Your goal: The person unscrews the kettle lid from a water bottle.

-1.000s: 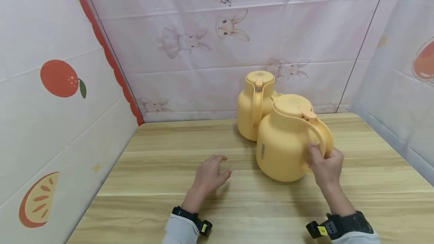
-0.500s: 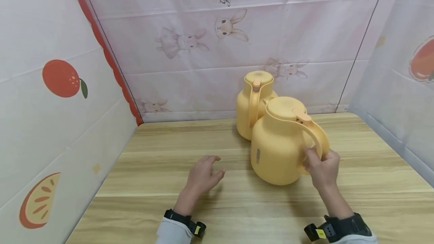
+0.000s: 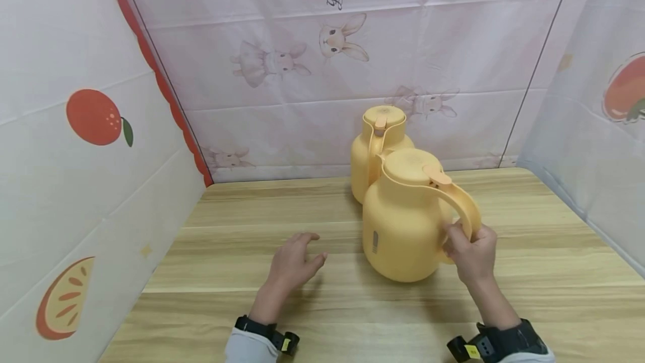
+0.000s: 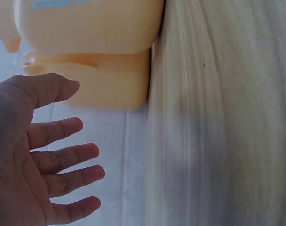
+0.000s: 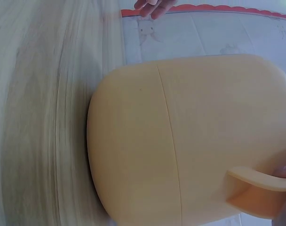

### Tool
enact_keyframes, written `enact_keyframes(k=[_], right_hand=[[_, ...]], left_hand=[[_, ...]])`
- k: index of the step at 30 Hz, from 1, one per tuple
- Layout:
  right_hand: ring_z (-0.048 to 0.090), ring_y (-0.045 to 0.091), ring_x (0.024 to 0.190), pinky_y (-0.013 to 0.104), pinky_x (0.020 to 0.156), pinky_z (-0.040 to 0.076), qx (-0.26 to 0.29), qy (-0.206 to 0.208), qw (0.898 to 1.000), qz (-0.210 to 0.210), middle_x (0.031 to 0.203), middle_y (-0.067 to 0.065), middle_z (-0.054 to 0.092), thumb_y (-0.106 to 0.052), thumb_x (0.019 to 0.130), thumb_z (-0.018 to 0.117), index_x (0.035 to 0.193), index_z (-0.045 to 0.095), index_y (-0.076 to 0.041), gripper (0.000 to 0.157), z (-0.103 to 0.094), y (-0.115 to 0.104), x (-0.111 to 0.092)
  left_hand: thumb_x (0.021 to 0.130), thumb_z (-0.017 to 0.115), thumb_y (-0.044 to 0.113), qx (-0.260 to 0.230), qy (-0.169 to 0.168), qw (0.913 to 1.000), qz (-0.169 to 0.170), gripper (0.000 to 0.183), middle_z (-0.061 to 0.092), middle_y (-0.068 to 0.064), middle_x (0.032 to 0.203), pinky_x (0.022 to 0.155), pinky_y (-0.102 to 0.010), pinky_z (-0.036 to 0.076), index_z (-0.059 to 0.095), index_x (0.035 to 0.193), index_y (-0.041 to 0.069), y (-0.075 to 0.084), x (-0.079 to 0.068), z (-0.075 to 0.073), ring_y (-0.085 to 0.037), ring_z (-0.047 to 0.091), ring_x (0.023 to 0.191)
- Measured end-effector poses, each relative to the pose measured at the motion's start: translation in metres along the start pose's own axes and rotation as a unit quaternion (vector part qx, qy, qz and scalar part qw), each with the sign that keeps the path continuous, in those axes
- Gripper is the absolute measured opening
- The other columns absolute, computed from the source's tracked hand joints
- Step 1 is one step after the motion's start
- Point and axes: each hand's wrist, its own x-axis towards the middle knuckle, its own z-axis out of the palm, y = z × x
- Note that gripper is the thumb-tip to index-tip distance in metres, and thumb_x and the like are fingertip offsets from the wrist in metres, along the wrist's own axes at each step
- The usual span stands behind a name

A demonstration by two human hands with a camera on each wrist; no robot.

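Observation:
A large yellow thermos jug (image 3: 403, 228) stands upright, its handle turned to the right. My right hand (image 3: 472, 254) grips the lower part of that handle; in the right wrist view only a bit of the hand shows beside the handle (image 5: 256, 186). Behind the large jug, and partly hidden by it, is a smaller yellow thermos jug (image 3: 359, 167) with its handle facing me. My left hand (image 3: 292, 262) hovers over the table to the left of the large jug, holding nothing. The left wrist view has its fingers (image 4: 67, 157) spread and apart from both jugs.
Both jugs are on a wood-grain table (image 3: 227, 251). A pink rabbit-print cloth (image 3: 282, 128) hangs along the back edge. White fruit-print cloths stand as walls at the left (image 3: 40, 184) and right (image 3: 579, 144).
The large jug has come left and slightly toward me with my right hand on its handle, covering more of the smaller jug. My left hand has drifted left.

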Motion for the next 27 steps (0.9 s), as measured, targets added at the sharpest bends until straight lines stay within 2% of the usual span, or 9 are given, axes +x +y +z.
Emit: enact_keyframes(k=[11, 21, 27], right_hand=[[0.038, 0.009, 0.032, 0.016, 0.031, 0.034, 0.002, -0.038, 0.999, -0.012, 0.039, -0.005, 0.044, 0.017, 0.077, 0.044, 0.050, 0.046, -0.006, 0.036, 0.010, 0.001, -0.002], [0.038, 0.012, 0.031, 0.017, 0.031, 0.034, 0.022, -0.046, 0.999, -0.016, 0.039, -0.001, 0.043, 0.019, 0.076, 0.044, 0.051, 0.045, 0.000, 0.032, 0.023, 0.003, -0.005], [0.038, 0.012, 0.031, 0.018, 0.030, 0.032, 0.030, -0.059, 0.998, -0.015, 0.039, -0.003, 0.043, 0.019, 0.076, 0.043, 0.051, 0.045, -0.002, 0.032, 0.031, 0.003, -0.006]], left_hand=[[0.081, 0.065, 0.032, 0.001, -0.002, 1.0000, -0.006, 0.039, 0.061, -0.011, 0.111, 0.082, -0.051, 0.045, 0.060, 0.111, 0.008, -0.005, -0.004, -0.006, -0.027, 0.054, 0.102], [0.080, 0.066, 0.030, 0.002, -0.008, 0.9998, -0.017, 0.039, 0.062, -0.012, 0.110, 0.082, -0.048, 0.047, 0.060, 0.111, 0.007, -0.010, -0.007, -0.014, -0.028, 0.054, 0.102], [0.079, 0.067, 0.031, 0.004, -0.007, 0.9993, -0.037, 0.041, 0.062, -0.012, 0.110, 0.080, -0.048, 0.048, 0.060, 0.112, 0.008, -0.016, -0.010, -0.021, -0.027, 0.054, 0.101]])
